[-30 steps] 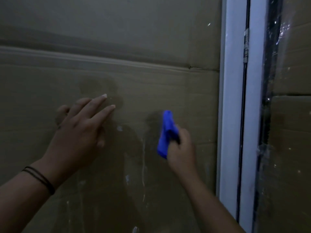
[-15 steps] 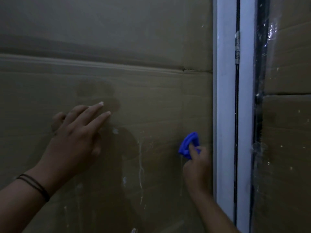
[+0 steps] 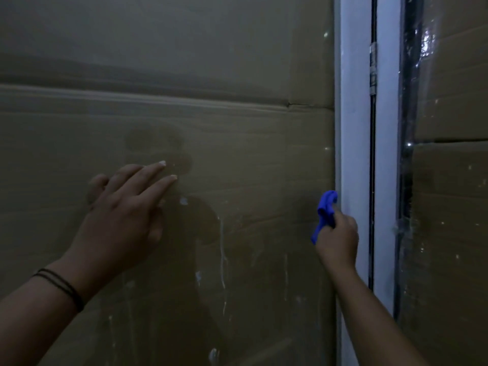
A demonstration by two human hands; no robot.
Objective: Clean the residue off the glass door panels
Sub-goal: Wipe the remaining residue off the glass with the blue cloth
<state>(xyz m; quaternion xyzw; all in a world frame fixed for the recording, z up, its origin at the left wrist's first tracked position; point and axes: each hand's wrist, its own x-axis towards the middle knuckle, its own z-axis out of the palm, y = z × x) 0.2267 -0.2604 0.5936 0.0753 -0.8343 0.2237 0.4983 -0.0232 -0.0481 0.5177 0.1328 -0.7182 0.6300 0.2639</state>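
- Gripping a bunched blue cloth point(image 3: 325, 212), the right hand point(image 3: 338, 240) holds it against the glass panel point(image 3: 237, 180) beside the white frame point(image 3: 353, 154).
- Left hand point(image 3: 118, 220) rests flat, fingers straight, on the glass, well apart from it.
- White residue streaks point(image 3: 223, 260) lie between the hands.

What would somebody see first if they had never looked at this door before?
Probably the bright blue cloth, gripped in the right hand against the glass panel, right beside the white door frame. Next, the left hand spread flat on the glass, with dark bands round its wrist. Then the whitish drips and specks running down the glass between the two hands.
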